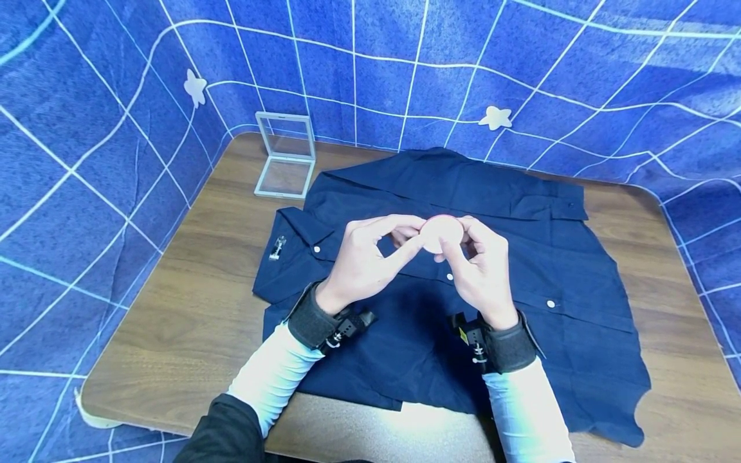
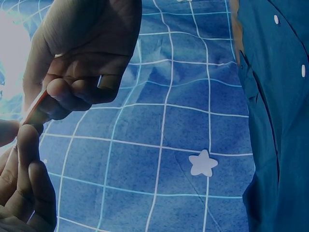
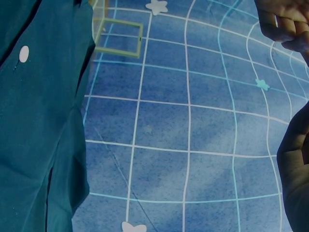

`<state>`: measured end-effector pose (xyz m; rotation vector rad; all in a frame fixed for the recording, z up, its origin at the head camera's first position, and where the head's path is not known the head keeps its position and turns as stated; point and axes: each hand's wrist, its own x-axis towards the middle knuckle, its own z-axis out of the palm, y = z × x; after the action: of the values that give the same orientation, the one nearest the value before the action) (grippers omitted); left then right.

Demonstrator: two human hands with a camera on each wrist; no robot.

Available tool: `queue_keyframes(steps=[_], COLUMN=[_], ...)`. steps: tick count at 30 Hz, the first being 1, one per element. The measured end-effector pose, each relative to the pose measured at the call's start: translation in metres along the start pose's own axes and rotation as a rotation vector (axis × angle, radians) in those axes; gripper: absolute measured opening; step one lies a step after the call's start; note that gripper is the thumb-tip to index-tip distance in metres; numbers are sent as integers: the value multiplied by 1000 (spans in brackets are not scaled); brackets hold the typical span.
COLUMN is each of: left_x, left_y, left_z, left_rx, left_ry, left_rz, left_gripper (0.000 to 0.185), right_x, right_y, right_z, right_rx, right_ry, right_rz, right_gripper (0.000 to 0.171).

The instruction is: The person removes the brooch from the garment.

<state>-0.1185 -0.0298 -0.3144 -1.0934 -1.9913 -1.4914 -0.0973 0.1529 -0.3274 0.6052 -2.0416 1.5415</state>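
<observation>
A thin round white disc with a red edge (image 1: 438, 231) is raised over a dark navy shirt (image 1: 359, 350), its pale face turned up toward the head camera. My left hand (image 1: 367, 257) pinches the disc's left side between thumb and fingers. At its right side my right hand (image 1: 480, 267) pinches it too, the thumb lying across the pale face. Seen nearly edge-on in the left wrist view, the disc (image 2: 36, 107) shows as a red line between the fingertips. The right wrist view catches only parts of both hands; the disc is hidden there.
The buttoned shirt lies spread over a wooden table (image 1: 168, 321), with its folded collar to the left. Behind the collar stands a clear display frame (image 1: 285, 177), opened on its hinge. A blue gridded cloth (image 1: 376, 77) with star shapes surrounds the table.
</observation>
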Motion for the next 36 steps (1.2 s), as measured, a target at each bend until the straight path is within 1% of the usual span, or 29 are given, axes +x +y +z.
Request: queue_keyframes(steps=[5,10,14,17,24,30,36], left_x=[0,-1,0,0,2,1,1], left_y=[0,0,-1,-1,0,0,-1], left_z=[0,0,0,-1,-2,-3,-3], left_rx=[-10,-11,-9,-4,3,3,-1], left_ry=[-7,-9,-10,-12,-20,-22,-24], left_rz=[-8,-11,-12,-17,-36,-48,-67], left_gripper=[20,20,19,19,18,17,16], right_x=[0,-1,-1,-1,0,0,0], right_y=[0,1,2,3,0,0,2], right_z=[0,0,-1,-2,-3,-3,-3], right_rx=[-4,10,39,66,77,62,42], right_ry=[6,7,2,-8,-20,-26,-34], right_rz=[-12,-17,-20,-29,-44,-41,-20], right_gripper=[33,38,31,30,36,35,19])
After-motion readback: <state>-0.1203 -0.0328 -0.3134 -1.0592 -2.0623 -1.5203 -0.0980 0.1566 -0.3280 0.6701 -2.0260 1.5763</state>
